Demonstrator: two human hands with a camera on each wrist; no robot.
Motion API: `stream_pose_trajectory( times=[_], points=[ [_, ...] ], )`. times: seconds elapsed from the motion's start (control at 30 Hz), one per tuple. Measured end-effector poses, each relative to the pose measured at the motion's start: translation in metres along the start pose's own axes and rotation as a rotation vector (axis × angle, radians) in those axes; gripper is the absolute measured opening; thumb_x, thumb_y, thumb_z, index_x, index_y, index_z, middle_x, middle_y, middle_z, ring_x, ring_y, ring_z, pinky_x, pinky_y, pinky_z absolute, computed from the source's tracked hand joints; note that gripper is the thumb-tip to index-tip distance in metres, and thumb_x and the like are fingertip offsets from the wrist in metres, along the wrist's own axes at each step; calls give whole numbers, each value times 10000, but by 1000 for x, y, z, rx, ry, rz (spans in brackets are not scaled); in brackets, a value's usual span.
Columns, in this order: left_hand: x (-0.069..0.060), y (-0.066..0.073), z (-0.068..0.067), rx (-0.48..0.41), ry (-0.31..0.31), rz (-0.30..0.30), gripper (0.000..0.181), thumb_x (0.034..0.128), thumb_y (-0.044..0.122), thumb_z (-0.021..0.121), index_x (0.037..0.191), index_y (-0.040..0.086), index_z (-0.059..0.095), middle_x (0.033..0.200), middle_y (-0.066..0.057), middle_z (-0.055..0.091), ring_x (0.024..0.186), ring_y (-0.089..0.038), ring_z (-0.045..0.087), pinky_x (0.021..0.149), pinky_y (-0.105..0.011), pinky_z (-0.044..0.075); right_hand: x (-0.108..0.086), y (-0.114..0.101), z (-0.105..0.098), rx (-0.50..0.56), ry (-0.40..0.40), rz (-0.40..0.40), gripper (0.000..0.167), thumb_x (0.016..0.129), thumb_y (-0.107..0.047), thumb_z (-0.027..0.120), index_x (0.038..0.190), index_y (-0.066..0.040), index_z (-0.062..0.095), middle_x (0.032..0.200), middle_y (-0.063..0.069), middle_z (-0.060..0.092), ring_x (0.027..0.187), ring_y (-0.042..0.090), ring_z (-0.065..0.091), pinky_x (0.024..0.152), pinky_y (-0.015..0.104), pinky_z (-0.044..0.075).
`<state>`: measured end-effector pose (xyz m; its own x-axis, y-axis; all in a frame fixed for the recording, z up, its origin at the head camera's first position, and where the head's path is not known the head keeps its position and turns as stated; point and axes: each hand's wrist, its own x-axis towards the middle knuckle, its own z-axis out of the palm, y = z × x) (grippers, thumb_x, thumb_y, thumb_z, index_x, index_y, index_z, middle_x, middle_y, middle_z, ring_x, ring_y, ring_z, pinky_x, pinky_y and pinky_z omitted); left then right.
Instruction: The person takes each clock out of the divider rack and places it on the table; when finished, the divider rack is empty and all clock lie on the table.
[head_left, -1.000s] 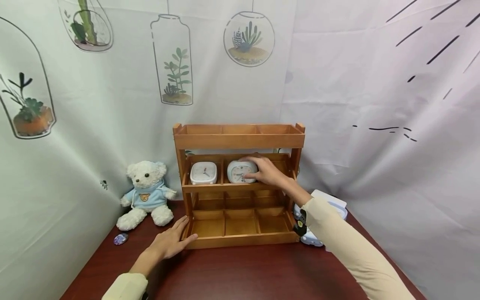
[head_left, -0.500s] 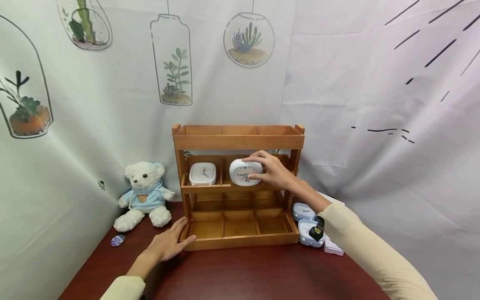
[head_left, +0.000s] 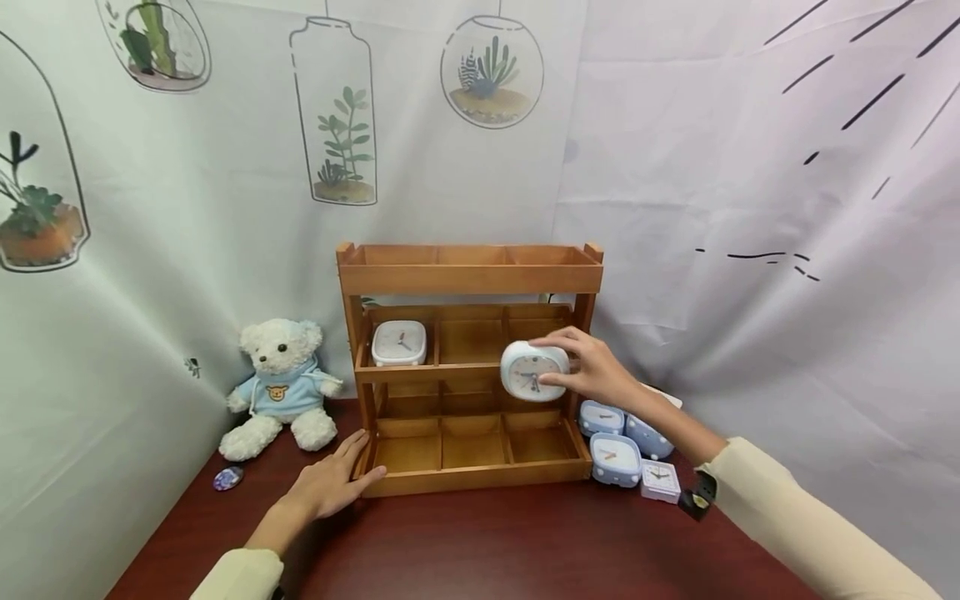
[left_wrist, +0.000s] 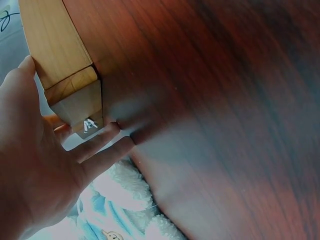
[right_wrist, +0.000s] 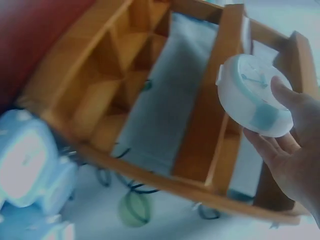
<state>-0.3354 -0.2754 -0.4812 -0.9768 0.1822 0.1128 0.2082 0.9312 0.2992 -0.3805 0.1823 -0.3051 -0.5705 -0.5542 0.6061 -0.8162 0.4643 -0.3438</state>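
Right hand (head_left: 591,364) grips white clock (head_left: 525,371), rack (head_left: 469,279) beyond it: likely carry step. Left hand (head_left: 327,485), fingers spread, touches rack. Next move probably needs firm grip.

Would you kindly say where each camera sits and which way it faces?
Head: on the head, facing forward and down at the wooden rack; left hand, right hand and sleeves show.
Left wrist: on that wrist, facing a rack corner and tabletop; left hand shows.
Right wrist: on that wrist, facing the held clock; right hand shows.
Head and right wrist share the held clock.
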Motion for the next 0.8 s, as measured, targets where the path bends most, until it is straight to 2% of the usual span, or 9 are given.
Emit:
stream_pose_trajectory(
  times=[0.2,0.37,0.53,0.63,0.8],
  points=[
    [1,-1,1,-12,-5,6,869,998,675,519,1597,56,403,1669,-140,327,1255,-460,601,877,-687,480,-51,19,4,-53,-12,53,510,830,-190,902,1309,-152,730,1174,60,674,983,191,652,767,340,596],
    [-2,-3,2,-6,-16,-11,876,998,685,509,1607,67,388,1679,-131,309,1220,-437,629,857,-667,493,-91,33,11,-123,-35,40,495,818,-187,907,1283,-138,743,1164,41,707,1010,185,653,781,395,541],
    [-3,-4,1,-9,-21,-10,876,1001,679,510,1607,59,386,1678,-139,309,1203,-434,638,857,-669,490,-121,42,17,-172,-30,28,486,797,-187,921,1246,-118,750,1190,64,723,1052,242,675,792,403,551],
    [-3,-2,1,-11,-19,-3,876,1001,678,510,1603,53,391,1674,-145,314,1224,-450,622,869,-680,483,-138,44,20,-192,-34,27,481,795,-199,922,1235,-110,749,1190,54,727,1080,234,668,827,402,548],
    [-1,-1,0,-6,-20,1,876,1005,681,499,1605,53,386,1676,-144,309,1243,-452,610,892,-684,476,-161,47,25,-184,-54,17,469,794,-189,919,1218,-91,747,1139,38,723,1029,178,651,821,375,532]
  ],
)
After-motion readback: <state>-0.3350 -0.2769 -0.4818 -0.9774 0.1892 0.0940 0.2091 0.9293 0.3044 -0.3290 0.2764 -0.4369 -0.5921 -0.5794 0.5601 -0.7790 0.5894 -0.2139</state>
